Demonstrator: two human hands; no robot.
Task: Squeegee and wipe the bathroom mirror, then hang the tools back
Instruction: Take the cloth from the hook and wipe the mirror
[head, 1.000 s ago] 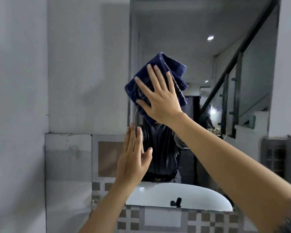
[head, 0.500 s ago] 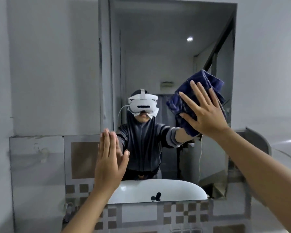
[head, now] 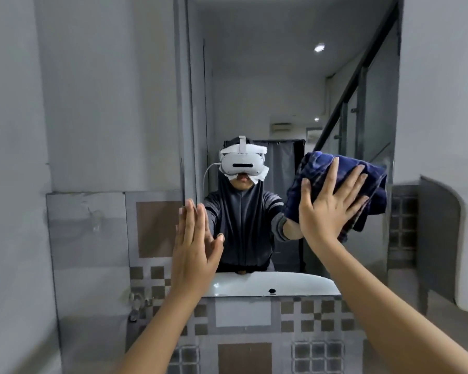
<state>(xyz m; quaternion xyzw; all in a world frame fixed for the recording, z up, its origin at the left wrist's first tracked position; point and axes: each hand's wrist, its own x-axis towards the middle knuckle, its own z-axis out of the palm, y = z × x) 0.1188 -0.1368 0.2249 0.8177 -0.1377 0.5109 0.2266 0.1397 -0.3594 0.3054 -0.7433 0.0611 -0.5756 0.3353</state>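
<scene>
Dark blue and bunched into folds, the cloth (head: 338, 190) sits flat against the mirror (head: 268, 103) under your right hand (head: 328, 209), near the glass's right edge and about level with the reflected shoulders. Your right hand is spread wide, fingers (head: 333, 174) apart and pointing up, the palm pressing the cloth to the glass rather than gripping it; part of the cloth hangs below your palm on the right. Your left hand (head: 193, 249) is also flat and empty, fingers together and upright, laid at the mirror's lower left edge just where the glass meets the tiled wall (head: 152, 228). Both forearms reach up from the bottom of the view. In the glass you see your own reflection wearing a white headset (head: 242, 164) and a dark zipped top, with a ceiling light (head: 319, 47) and a black stair rail (head: 354, 82) behind. Along the mirror's bottom edge shows the reflected white rim of a basin (head: 273, 286), and below the glass runs a band of grey and brown checked tiles (head: 303, 317). Plain grey wall stands to either side.
</scene>
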